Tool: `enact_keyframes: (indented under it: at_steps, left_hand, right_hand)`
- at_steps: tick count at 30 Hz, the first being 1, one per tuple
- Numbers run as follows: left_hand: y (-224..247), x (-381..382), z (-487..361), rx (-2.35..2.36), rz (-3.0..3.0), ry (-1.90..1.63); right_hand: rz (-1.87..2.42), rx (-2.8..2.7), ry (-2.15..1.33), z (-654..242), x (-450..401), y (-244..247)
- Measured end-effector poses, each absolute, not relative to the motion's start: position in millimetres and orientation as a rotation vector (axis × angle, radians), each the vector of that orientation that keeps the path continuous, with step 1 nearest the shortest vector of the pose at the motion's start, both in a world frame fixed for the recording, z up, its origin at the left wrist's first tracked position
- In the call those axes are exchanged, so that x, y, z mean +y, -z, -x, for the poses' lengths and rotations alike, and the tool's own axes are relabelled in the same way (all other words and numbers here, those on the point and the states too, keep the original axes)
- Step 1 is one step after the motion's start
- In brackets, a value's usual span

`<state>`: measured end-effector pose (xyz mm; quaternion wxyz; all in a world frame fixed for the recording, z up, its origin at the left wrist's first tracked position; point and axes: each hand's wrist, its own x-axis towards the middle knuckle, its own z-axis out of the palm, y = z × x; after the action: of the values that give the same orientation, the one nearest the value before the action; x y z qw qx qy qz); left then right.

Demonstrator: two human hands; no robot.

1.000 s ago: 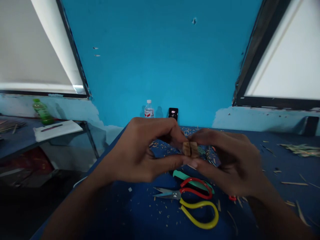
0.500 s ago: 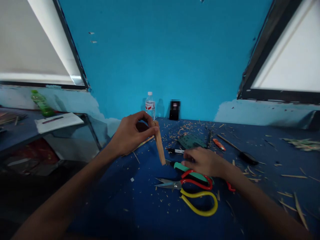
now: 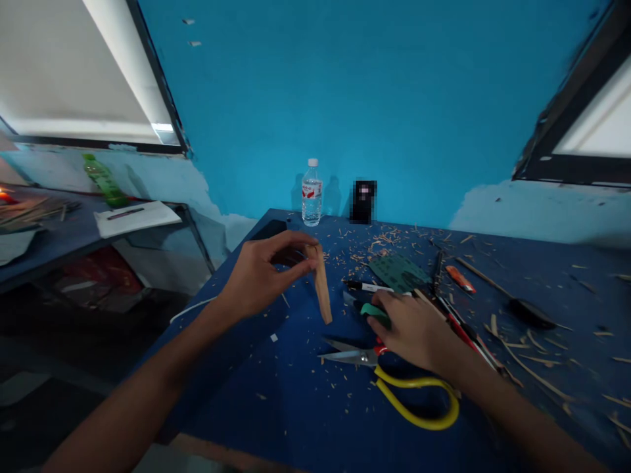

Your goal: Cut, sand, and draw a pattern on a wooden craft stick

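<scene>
My left hand (image 3: 271, 269) pinches the upper end of a flat wooden strip (image 3: 323, 293) between thumb and fingers. The strip slants downward above the blue table. My right hand (image 3: 411, 325) is closed around the green and black handle of a utility knife (image 3: 371, 312), whose blade points left toward the strip. Part of the handle is hidden under my palm. Just below this hand lie scissors (image 3: 363, 357) with one yellow and one red grip, blades spread and pointing left; my hand covers most of the red grip. A black and white marker (image 3: 369, 286) lies just beyond the knife.
Wood shavings litter the blue table (image 3: 236, 407). A water bottle (image 3: 311, 197) and a dark phone-like object (image 3: 363, 202) stand by the wall. Behind my right hand are a green patterned piece (image 3: 397, 272), an orange packet (image 3: 461, 279) and a black-ended tool (image 3: 531, 313). A green bottle (image 3: 106, 182) stands on the left table.
My right hand has closed around the knife handle and turned it slightly, where before it hovered over it. My left hand still pinches the strip. The view has shifted left and downward.
</scene>
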<state>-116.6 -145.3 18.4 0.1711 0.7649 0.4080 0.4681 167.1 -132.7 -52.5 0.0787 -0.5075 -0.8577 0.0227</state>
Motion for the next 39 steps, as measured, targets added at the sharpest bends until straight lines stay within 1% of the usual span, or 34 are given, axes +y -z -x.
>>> enact_keyframes:
  at_steps: [7, 15, 17, 19, 21, 23, 25, 26, 29, 34, 36, 39]
  left_hand:
    - [-13.1, -153.3, 112.0, 1.095, -2.298, -1.329]
    - [-5.6, -162.3, 98.1, 1.041, -2.234, -1.474]
    - [-4.0, -167.5, 93.9, 1.042, -2.255, -1.537]
    - [-4.3, -175.0, 89.1, 1.038, -2.337, -1.585]
    - [-7.5, -183.8, 82.8, 1.031, -2.451, -1.549]
    - [-13.2, -191.7, 74.9, 1.016, -2.531, -1.483]
    - [-19.3, -196.9, 66.2, 0.983, -2.546, -1.400]
    - [-21.9, -198.4, 62.1, 0.963, -2.548, -1.366]
    - [-25.2, -201.7, 52.8, 0.932, -2.542, -1.284]
    - [-15.8, -219.4, 52.6, 0.973, -2.565, -1.287]
    - [-8.6, -229.8, 56.1, 0.987, -2.608, -1.315]
    - [2.2, -242.1, 60.8, 0.975, -2.685, -1.374]
  right_hand:
    - [1.453, -2.349, -0.119, -172.3, -132.4, 44.0]
    - [1.405, -2.363, -0.035, -163.3, -126.8, 69.3]
    - [1.314, -2.317, -0.061, -158.6, -132.8, 61.0]
    - [1.185, -2.254, -0.126, -153.7, -145.0, 42.1]
    - [1.045, -2.189, -0.257, -149.5, -162.3, 18.7]
    - [0.870, -2.095, -0.507, -147.0, -180.6, -0.9]
    - [0.758, -2.096, -0.570, -146.6, -195.8, -11.2]
    - [0.742, -2.116, -0.546, -146.9, -201.7, -12.7]
    - [0.794, -2.205, -0.331, -149.0, -213.3, -7.9]
    - [0.702, -2.267, 0.132, -152.1, -223.5, 1.3]
    - [0.654, -2.289, 0.197, -153.5, -225.4, 2.3]
    - [0.602, -2.342, 0.166, -156.0, -226.0, 3.7]
